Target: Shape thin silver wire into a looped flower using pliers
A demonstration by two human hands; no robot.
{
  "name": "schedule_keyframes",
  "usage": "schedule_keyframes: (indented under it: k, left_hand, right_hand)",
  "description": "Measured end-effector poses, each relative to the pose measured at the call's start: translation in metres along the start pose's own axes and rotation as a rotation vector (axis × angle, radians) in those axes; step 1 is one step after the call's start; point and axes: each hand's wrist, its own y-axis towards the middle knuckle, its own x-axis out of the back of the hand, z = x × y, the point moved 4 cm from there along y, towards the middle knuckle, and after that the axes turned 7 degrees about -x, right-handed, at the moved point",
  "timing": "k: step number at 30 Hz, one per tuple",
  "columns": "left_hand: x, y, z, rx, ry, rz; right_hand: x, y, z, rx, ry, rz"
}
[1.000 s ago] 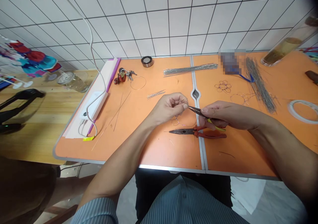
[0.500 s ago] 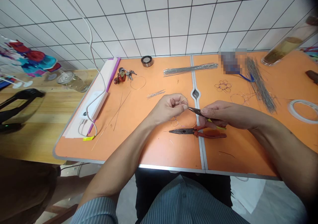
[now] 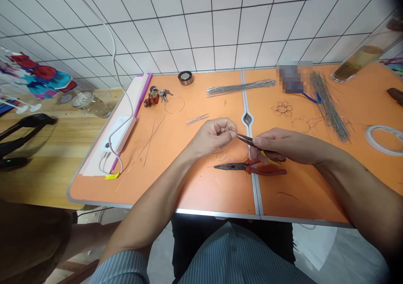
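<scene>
my left hand (image 3: 211, 137) pinches a thin wire (image 3: 227, 129) in its fingertips; my right hand (image 3: 285, 145) grips yellow-handled pliers (image 3: 247, 140), tips just beside the left fingers, both hands close together above red-handled long-nose pliers (image 3: 252, 169) on the orange table (image 3: 189, 187).

This is a small craft workshop: an orange folding table (image 3: 195, 191) stands against a white tiled wall (image 3: 201, 27), laid with bundled wire (image 3: 241, 88) and long-nose pliers (image 3: 250, 169).
</scene>
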Motion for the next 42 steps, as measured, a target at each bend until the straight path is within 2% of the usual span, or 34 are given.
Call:
schedule_keyframes:
  k: [13, 27, 42]
  left_hand:
    - [0.0008, -0.0006, 0.0013, -0.011, 0.021, -0.017]
    - [-0.0001, -0.0015, 0.0049, 0.063, 0.022, -0.033]
    - [0.0004, 0.0003, 0.0018, -0.008, 0.051, -0.059]
  right_hand:
    - [-0.0001, 0.0008, -0.0024, -0.018, 0.06, 0.004]
    - [0.0013, -0.0001, -0.0004, -0.007, -0.078, -0.055]
    - [-0.0049, 0.0053, -0.0031, -0.034, 0.225, 0.029]
